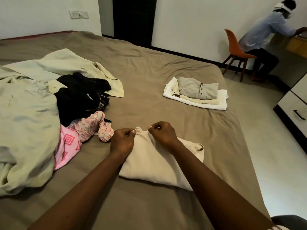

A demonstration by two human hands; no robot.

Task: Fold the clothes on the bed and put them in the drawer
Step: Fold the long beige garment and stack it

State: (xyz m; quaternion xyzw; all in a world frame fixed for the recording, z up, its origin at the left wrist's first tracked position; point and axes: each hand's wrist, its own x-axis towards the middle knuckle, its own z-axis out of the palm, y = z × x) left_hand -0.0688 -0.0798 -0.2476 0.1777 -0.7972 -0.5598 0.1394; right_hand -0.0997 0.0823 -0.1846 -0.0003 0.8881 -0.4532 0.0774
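Cream garment (159, 161), part-folded, lies on the bed (149, 63). The left hand (123, 141) and right hand (163, 135) each pinch the garment's far edge with curled fingers (157, 126); the fingertips are mostly hidden. Forearms cover part of the garment. Left of the garment: an unfolded pile (79, 97). Beyond it, to the right: a folded stack (197, 92). Far right of it: a drawer (294, 112), cut off by the frame.

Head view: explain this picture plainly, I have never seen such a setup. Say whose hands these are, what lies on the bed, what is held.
There is no machine here. A camera worn on a person's head looks down at their own arms. The left hand and right hand each pinch the far edge of a cream garment, partly folded on the brown bed. Left of it lie unfolded black clothes and a pink patterned garment; farther right sits a folded stack.
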